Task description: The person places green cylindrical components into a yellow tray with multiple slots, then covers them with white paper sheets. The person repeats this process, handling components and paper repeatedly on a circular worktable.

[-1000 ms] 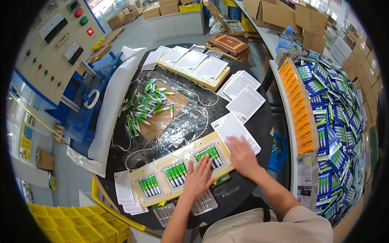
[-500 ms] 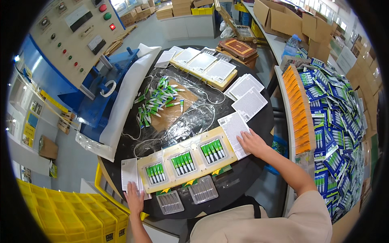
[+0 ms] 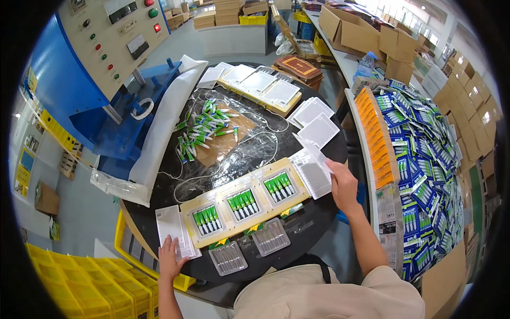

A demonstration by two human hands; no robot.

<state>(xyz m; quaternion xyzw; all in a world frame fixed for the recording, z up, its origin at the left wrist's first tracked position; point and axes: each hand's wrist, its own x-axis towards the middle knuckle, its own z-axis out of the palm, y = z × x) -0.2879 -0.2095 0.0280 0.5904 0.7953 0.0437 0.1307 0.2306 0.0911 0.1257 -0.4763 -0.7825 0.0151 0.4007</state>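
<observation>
Fingers of the right hand (image 3: 345, 186) are pinched on the near edge of a white card (image 3: 312, 149). Card should be light, thin, fairly stiff; probably slick, and a corner could crease. Take it by an edge or corner, thumb opposed. It sits tilted above the right card stack (image 3: 314, 179), extending left and away from the fingertips, just off the right end of the cream tray (image 3: 223, 210). Left hand (image 3: 169, 260) touches the left card stack (image 3: 169, 220), fingers slightly spread; can't tell if they grip.
</observation>
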